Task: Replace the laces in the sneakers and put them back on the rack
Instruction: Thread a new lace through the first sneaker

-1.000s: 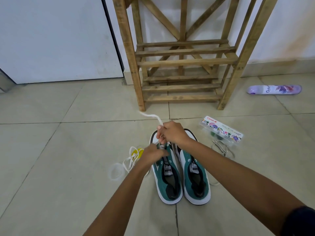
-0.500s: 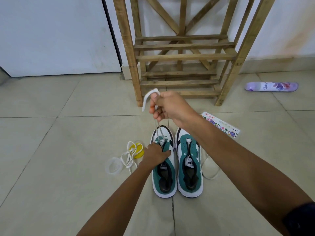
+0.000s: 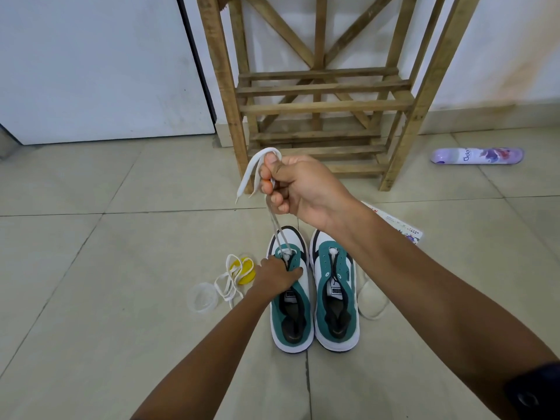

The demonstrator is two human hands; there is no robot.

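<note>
A purple spray can (image 3: 477, 155) lies on its side on the tiled floor (image 3: 91, 237), off to the right near the white wall (image 3: 500, 56). A patterned flat box (image 3: 404, 228) peeks out further forward, and left sit a yellow lid (image 3: 247, 272) and a clear round container (image 3: 202, 301).
</note>
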